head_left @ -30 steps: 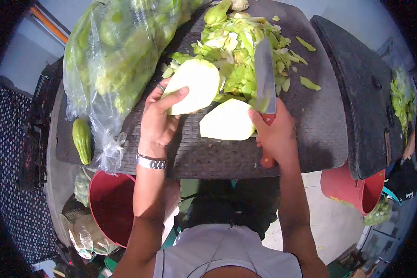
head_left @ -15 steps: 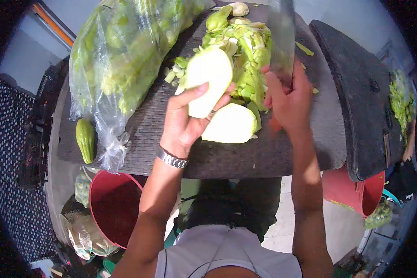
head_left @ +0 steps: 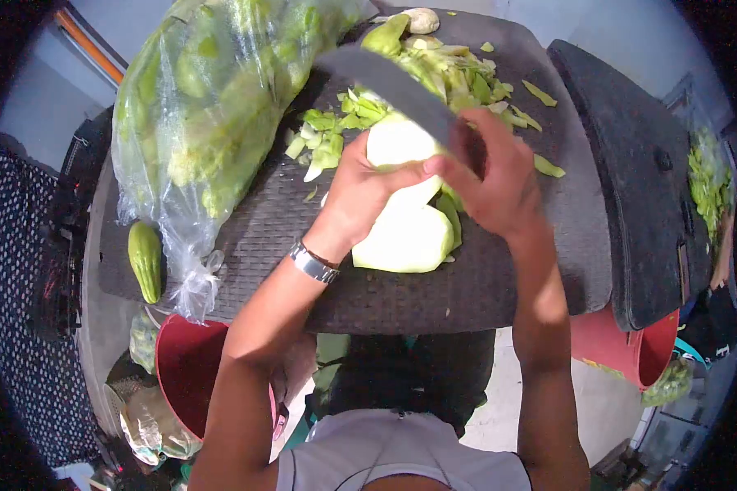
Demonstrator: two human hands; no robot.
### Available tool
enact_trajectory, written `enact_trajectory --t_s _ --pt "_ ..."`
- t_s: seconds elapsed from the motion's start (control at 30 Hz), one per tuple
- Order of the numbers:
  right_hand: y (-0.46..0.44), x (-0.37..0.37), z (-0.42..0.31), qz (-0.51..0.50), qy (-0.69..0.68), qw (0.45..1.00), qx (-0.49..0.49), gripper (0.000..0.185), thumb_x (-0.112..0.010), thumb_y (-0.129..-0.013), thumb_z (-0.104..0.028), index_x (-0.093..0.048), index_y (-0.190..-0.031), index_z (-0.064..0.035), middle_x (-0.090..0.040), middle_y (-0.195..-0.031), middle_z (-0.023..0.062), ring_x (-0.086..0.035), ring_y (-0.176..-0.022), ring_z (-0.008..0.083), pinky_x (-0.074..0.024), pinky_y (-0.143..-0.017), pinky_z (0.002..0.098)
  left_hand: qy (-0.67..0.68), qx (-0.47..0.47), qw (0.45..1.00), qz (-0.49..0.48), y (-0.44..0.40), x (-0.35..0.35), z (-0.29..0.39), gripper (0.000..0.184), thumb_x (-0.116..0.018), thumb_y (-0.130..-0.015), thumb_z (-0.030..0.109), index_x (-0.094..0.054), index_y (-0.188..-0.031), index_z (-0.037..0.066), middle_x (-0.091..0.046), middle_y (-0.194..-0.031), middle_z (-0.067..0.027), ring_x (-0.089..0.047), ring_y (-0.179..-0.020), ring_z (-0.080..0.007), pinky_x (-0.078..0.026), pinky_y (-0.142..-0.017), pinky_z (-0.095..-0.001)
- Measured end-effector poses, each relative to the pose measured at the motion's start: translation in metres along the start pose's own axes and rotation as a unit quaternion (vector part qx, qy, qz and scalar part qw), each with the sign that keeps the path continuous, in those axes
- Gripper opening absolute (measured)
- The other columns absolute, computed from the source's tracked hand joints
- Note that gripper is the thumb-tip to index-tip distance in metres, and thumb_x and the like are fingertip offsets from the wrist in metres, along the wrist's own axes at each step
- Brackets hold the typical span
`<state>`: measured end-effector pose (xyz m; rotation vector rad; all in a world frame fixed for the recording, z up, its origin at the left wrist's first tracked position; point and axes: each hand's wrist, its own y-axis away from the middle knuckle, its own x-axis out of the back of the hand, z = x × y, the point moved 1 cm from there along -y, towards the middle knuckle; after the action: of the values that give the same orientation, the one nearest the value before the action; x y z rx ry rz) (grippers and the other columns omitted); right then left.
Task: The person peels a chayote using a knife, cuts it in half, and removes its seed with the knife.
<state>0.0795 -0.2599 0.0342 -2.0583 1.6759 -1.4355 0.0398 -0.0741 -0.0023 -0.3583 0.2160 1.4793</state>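
My left hand (head_left: 359,190) grips a pale peeled vegetable piece (head_left: 400,143) over the middle of the dark woven table. Closed round the knife's handle, my right hand (head_left: 499,176) is beside it, the thumbs of both hands close together. The wide knife blade (head_left: 393,82) points up and left, slanting across the top of the held piece. Below the hands a second pale piece (head_left: 405,241) lies on the table. Green peelings (head_left: 471,82) are heaped behind the blade, and smaller cut bits (head_left: 323,143) lie to the left.
A clear plastic bag of green vegetables (head_left: 213,106) fills the table's back left, with one green vegetable (head_left: 145,262) near its knotted end. Red bins (head_left: 190,360) stand below the table's front edge. A dark board (head_left: 630,180) stands at the right.
Both hands have come together over the peelings. The knife has swung from upright to slanting left across the held piece, and the left hand has moved right with that piece.
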Motion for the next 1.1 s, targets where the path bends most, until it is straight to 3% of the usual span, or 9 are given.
enact_trajectory --t_s 0.03,0.13,0.17,0.33,0.53,0.77,0.83,0.97,1.1 --pt "0.004 -0.005 0.002 -0.011 0.029 1.0 0.005 0.064 -0.081 -0.085 -0.049 -0.057 -0.125 -0.0048 -0.062 -0.074 0.0061 -0.059 -0.062 0.0169 -0.049 -0.059 0.0334 -0.018 -0.028 0.999 0.005 0.003 0.002 -0.001 0.035 -0.08 -0.085 0.003 -0.068 -0.118 0.001 -0.074 -0.108 -0.0061 -0.07 -0.096 -0.0132 -0.058 -0.085 -0.031" --pt "0.008 -0.009 -0.01 -0.071 -0.013 0.997 -0.042 0.074 -0.082 -0.083 -0.05 -0.051 -0.133 -0.0058 -0.063 -0.073 0.0069 -0.061 -0.063 0.0182 -0.0509 -0.06 0.0339 -0.198 -0.086 0.976 0.009 0.01 0.009 0.003 0.041 -0.083 -0.08 0.005 -0.068 -0.117 0.001 -0.074 -0.111 -0.0051 -0.068 -0.104 -0.0162 -0.054 -0.093 -0.0347" --pt "0.01 -0.011 -0.007 -0.093 -0.008 0.995 -0.043 0.084 -0.081 -0.082 -0.055 -0.046 -0.141 -0.0067 -0.061 -0.072 0.0068 -0.061 -0.063 0.0187 -0.0508 -0.062 0.0344 -0.221 -0.105 0.97 0.015 0.011 0.009 0.004 0.043 -0.082 -0.078 0.005 -0.068 -0.118 0.001 -0.074 -0.111 -0.0061 -0.068 -0.105 -0.0174 -0.054 -0.094 -0.0354" --pt "0.01 -0.014 -0.01 -0.085 -0.03 0.996 0.018 0.097 -0.075 -0.081 -0.069 -0.042 -0.149 -0.0079 -0.058 -0.071 0.0058 -0.061 -0.064 0.0195 -0.0499 -0.062 0.0354 -0.276 -0.176 0.944 0.042 0.02 0.002 0.016 0.052 -0.078 -0.07 0.003 -0.066 -0.121 0.0 -0.072 -0.114 -0.011 -0.069 -0.108 -0.0225 -0.052 -0.097 -0.037" --pt "0.01 -0.016 -0.007 -0.076 -0.012 0.996 0.036 0.1 -0.072 -0.08 -0.073 -0.042 -0.152 -0.0097 -0.066 -0.091 0.0153 -0.068 -0.077 0.0278 -0.0542 -0.073 0.039 -0.314 -0.163 0.933 0.064 0.022 0.003 0.015 0.053 -0.08 -0.068 0.005 -0.067 -0.12 0.001 -0.072 -0.115 -0.0121 -0.068 -0.112 -0.0251 -0.051 -0.1 -0.0384" --pt "0.008 -0.011 -0.01 -0.073 -0.018 0.994 0.079 0.098 -0.077 -0.078 -0.066 -0.043 -0.151 -0.0102 -0.067 -0.114 0.023 -0.071 -0.097 0.0419 -0.058 -0.082 0.048 -0.368 -0.161 0.915 0.025 0.026 0.003 0.028 0.036 -0.086 -0.067 0.012 -0.075 -0.101 0.007 -0.072 -0.109 -0.0082 -0.068 -0.1 -0.0259 -0.051 -0.089 -0.0382" --pt "0.008 -0.01 -0.013 -0.073 -0.011 0.995 0.063 0.099 -0.079 -0.077 -0.066 -0.043 -0.152 -0.0108 -0.067 -0.115 0.023 -0.071 -0.098 0.0418 -0.0582 -0.082 0.0482 -0.355 -0.144 0.923 0.029 0.028 0.001 0.027 0.033 -0.087 -0.067 0.015 -0.076 -0.097 0.008 -0.072 -0.107 -0.0077 -0.067 -0.098 -0.0255 -0.051 -0.087 -0.0389" --pt "0.013 -0.012 -0.018 -0.09 -0.042 0.995 0.001 0.104 -0.082 -0.073 -0.065 -0.042 -0.153 -0.0117 -0.066 -0.119 0.0224 -0.073 -0.093 0.0387 -0.0596 -0.079 0.047 -0.402 -0.166 0.899 0.045 0.028 0.005 0.025 0.035 -0.085 -0.072 0.017 -0.075 -0.104 0.009 -0.073 -0.109 -0.0085 -0.067 -0.103 -0.027 -0.05 -0.092 -0.0405" --pt "0.011 -0.012 -0.014 -0.09 -0.057 0.994 0.014 0.105 -0.082 -0.074 -0.065 -0.041 -0.154 -0.0105 -0.071 -0.103 0.0162 -0.073 -0.081 0.0268 -0.0587 -0.072 0.0388 -0.406 -0.136 0.903 0.041 0.025 0.009 0.021 0.038 -0.083 -0.077 0.019 -0.073 -0.112 0.008 -0.072 -0.114 -0.0107 -0.067 -0.108 -0.0291 -0.05 -0.095 -0.0415"
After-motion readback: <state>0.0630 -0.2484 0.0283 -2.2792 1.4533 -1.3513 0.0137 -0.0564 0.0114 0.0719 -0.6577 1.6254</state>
